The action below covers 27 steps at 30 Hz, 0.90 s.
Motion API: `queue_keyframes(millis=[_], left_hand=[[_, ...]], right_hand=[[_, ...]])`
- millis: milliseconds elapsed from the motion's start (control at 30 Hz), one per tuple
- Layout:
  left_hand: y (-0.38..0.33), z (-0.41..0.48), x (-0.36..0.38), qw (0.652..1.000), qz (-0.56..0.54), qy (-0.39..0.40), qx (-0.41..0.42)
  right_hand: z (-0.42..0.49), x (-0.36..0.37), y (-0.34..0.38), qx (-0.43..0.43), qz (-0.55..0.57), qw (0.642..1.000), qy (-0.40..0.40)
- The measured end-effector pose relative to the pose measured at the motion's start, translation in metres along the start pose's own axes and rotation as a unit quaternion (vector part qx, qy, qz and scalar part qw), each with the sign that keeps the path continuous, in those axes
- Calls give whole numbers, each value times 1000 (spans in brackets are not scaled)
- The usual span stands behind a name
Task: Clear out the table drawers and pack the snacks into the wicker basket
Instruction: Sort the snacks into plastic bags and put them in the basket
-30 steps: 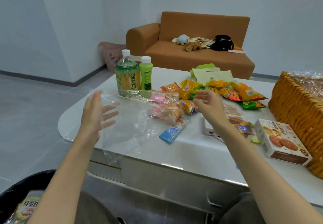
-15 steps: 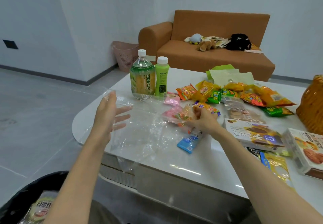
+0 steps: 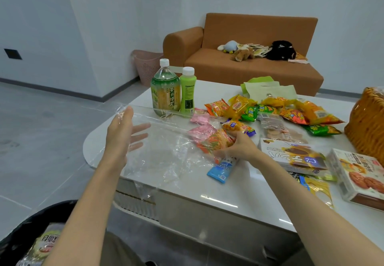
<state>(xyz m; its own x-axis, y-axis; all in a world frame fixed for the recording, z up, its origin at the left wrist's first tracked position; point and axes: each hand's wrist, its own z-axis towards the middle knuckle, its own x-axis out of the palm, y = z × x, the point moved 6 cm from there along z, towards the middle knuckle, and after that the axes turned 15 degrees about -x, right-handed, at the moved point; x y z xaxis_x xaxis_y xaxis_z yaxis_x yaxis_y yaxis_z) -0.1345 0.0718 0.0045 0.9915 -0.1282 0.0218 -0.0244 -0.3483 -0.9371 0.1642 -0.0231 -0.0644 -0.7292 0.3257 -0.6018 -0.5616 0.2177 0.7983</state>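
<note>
A clear plastic bag (image 3: 166, 151) lies open on the white table (image 3: 239, 191). My left hand (image 3: 122, 134) is inside the bag's mouth, with its fingers straight and spread behind the film. At the bag's right end my right hand (image 3: 239, 147) grips an orange snack packet (image 3: 218, 141), next to pink packets (image 3: 200, 130) that show through the plastic. A blue packet (image 3: 222, 168) lies just below that hand. More loose snack packets (image 3: 291, 112) are spread toward the wicker basket (image 3: 365, 124) at the right edge.
Two green bottles (image 3: 166, 91) stand at the table's far left. Two biscuit boxes (image 3: 295, 157) lie to the right of my right hand. The table's drawer front (image 3: 207, 218) faces me. An orange sofa (image 3: 249, 58) and a pink bin (image 3: 147, 66) are behind.
My right hand drew back from the snack pile with an orange packet and moved down to the bag's right end. My left hand kept its place in the bag. The view turned left.
</note>
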Motion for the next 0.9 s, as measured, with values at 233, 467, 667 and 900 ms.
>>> queue_keyframes(millis=[233,467,667,900], left_hand=[[-1,2,4,1000,-5,-2,2],[3,0,15,1000,-26,-13,-4],[10,-5,36,999,-39,0,-21],[24,-3,49,992,-95,27,-76]], right_hand=[[-3,-32,11,-13,158,976,-152],[-58,-82,60,-96,339,919,-176],[-94,-81,65,-172,68,971,-154],[-115,-94,81,-326,-80,918,-211]])
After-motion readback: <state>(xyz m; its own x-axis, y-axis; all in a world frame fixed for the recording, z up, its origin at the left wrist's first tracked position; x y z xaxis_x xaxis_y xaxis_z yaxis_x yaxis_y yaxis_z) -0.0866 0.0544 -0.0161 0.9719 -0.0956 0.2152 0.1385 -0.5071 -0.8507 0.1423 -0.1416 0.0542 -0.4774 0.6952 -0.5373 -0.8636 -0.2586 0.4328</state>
